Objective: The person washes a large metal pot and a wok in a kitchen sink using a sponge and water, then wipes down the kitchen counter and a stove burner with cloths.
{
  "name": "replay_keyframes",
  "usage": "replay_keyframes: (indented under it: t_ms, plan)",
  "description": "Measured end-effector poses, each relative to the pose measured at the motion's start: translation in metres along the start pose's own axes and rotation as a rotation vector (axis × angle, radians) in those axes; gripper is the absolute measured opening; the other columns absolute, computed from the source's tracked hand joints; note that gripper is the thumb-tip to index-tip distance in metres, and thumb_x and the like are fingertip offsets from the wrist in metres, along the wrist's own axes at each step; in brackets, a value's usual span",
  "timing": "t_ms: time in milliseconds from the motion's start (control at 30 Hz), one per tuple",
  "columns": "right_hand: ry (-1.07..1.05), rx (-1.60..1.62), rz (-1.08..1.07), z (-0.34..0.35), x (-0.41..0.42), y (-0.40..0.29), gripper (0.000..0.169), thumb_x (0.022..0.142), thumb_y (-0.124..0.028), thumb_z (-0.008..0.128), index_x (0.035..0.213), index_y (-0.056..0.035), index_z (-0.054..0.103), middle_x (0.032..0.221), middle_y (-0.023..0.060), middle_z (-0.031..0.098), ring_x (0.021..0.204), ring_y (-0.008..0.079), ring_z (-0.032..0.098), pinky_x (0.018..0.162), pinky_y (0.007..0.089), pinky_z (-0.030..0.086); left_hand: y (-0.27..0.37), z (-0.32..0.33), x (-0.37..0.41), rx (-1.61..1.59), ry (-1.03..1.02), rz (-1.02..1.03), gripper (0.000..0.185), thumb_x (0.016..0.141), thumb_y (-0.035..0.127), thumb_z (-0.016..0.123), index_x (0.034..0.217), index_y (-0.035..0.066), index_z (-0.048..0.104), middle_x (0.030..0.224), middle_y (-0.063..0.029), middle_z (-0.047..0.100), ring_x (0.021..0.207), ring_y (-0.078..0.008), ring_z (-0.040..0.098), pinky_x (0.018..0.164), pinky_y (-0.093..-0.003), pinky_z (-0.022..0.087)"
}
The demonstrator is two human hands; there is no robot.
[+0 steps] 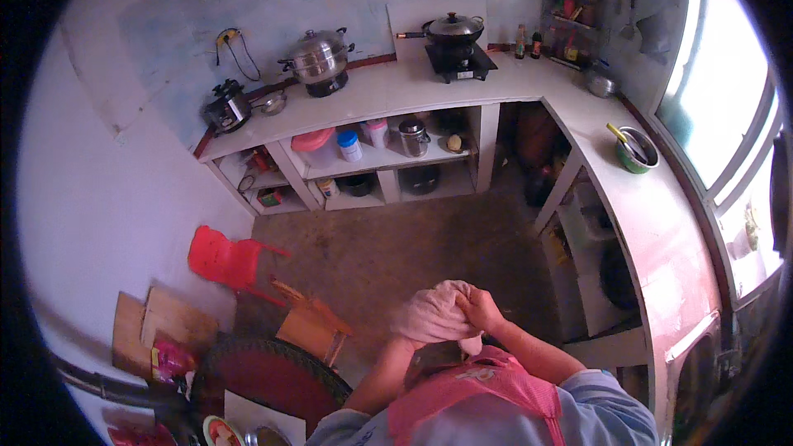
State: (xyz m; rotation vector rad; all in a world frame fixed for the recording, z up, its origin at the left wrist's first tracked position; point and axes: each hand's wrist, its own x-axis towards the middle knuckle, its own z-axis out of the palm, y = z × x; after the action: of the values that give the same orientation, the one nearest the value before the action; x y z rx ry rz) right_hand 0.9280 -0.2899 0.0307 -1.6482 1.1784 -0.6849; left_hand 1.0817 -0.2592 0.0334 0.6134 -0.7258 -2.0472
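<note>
A pale pink cloth point(437, 313) is bunched between my two hands, in front of the pink apron point(477, 381) on my chest. My right hand point(482, 310) grips its upper right part with bent fingers. The cloth covers most of my left hand point(409, 342); only the wrist and the edge of the hand show beneath it, so its fingers are hidden. A corner of the cloth hangs down between my forearms.
Ahead, a white counter point(396, 90) carries a steamer pot point(319, 62) and a lidded wok point(455, 31) on a cooker. A green bowl point(638, 152) stands on its right arm. At left are a red plastic chair point(226, 257), a wooden chair point(313, 325) and a round table point(272, 378).
</note>
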Motion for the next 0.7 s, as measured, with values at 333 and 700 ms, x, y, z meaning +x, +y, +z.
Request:
replay_keyframes:
  t_ms: [333, 700]
  plan:
    - [-0.069, 0.807, 0.135, -0.072, 0.249, -0.009, 0.042, 0.089, -0.038, 0.047, 0.110, -0.0020, 0.053, 0.105, 0.0051, 0.057, 0.096, 0.0151, 0.053, 0.085, 0.0299, 0.043, 0.115, -0.163, 0.080, -0.553, 0.318, 0.252, 0.046, 0.088, 0.041, 0.039, 0.124, 0.012, 0.044, 0.129, -0.0056, 0.043, 0.119, -0.0245, 0.039, 0.094, -0.0492, 0.035]
    - [-0.410, 0.666, 0.001, -0.092, 0.505, -0.091, 0.049, 0.089, -0.045, 0.043, 0.114, -0.0036, 0.051, 0.110, 0.0126, 0.055, 0.098, 0.0235, 0.054, 0.084, 0.0334, 0.043, 0.270, -0.185, 0.309, -0.118, 0.130, 0.485, 0.060, 0.083, 0.054, 0.043, 0.130, 0.017, 0.034, 0.129, -0.0060, 0.039, 0.116, -0.0258, 0.041, 0.098, -0.0458, 0.032]
